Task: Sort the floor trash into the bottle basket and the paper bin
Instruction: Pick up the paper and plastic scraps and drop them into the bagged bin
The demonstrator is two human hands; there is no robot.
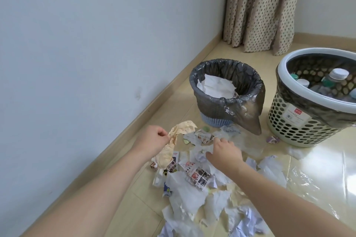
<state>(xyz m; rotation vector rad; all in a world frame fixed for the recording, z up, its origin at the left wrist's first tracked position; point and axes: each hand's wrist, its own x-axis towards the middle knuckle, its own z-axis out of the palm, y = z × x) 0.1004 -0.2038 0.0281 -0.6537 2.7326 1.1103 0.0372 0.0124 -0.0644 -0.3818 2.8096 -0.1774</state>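
Observation:
My left hand pinches a crumpled tan paper and holds it a little above the floor. My right hand reaches down onto crumpled white paper, fingers curled over it. The paper bin, blue with a grey bag, stands beyond both hands and holds white paper. The bottle basket, cream with holes and a pale rim, stands to the right with several plastic bottles inside. Torn white sheets and printed scraps litter the floor.
A white wall and wooden skirting run along the left. A dotted curtain hangs behind the bins. Clear plastic film lies on the glossy floor at right. A small purple wrapper lies beside the basket.

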